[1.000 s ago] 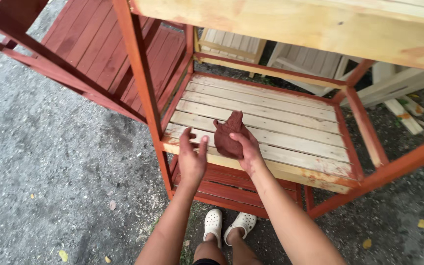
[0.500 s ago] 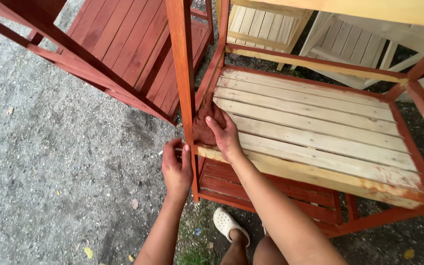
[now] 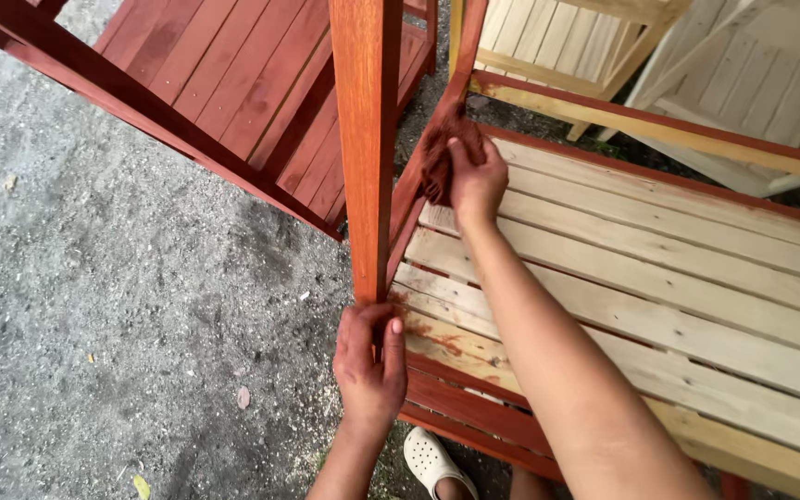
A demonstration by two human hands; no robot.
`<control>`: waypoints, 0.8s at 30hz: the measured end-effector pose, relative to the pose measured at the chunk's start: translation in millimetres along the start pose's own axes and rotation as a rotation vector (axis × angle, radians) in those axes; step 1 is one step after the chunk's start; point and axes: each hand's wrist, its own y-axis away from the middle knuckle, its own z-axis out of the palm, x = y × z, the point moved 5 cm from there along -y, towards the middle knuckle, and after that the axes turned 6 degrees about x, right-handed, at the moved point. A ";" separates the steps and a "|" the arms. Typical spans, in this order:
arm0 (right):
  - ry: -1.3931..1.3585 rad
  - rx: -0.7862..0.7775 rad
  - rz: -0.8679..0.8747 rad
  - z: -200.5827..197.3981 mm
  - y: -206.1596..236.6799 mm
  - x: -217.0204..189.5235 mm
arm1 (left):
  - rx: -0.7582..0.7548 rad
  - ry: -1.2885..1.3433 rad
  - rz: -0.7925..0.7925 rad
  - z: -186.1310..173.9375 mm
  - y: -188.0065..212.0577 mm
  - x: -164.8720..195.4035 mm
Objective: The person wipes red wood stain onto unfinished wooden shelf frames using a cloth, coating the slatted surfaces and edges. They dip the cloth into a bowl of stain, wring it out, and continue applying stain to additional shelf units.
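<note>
A wooden slatted shelf rack [image 3: 659, 278] stands in front of me, its frame stained red-brown and its slats mostly bare pale wood. My left hand [image 3: 369, 359] grips the base of the stained upright post [image 3: 366, 139] at the shelf's near corner. My right hand [image 3: 472, 178] presses a stain-soaked brown rag [image 3: 437, 157] against the shelf's left side rail, at its far end. Red-brown smears mark the nearest slat beside my left hand.
A fully stained red slatted piece [image 3: 233, 102] lies on the grey gravel ground [image 3: 94, 306] to the left. Unstained pale wooden frames [image 3: 604, 46] stand behind the rack. My white perforated shoe [image 3: 430, 461] shows below the shelf.
My right hand carried the rag from the middle of the slats to the left rail and up it. My left hand moved from the front rail to the corner post. The view shifted closer.
</note>
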 end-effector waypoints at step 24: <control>-0.111 -0.312 -0.020 -11.7 118.2 -28.0 | -0.058 -0.041 0.202 -13.5 41.0 47.4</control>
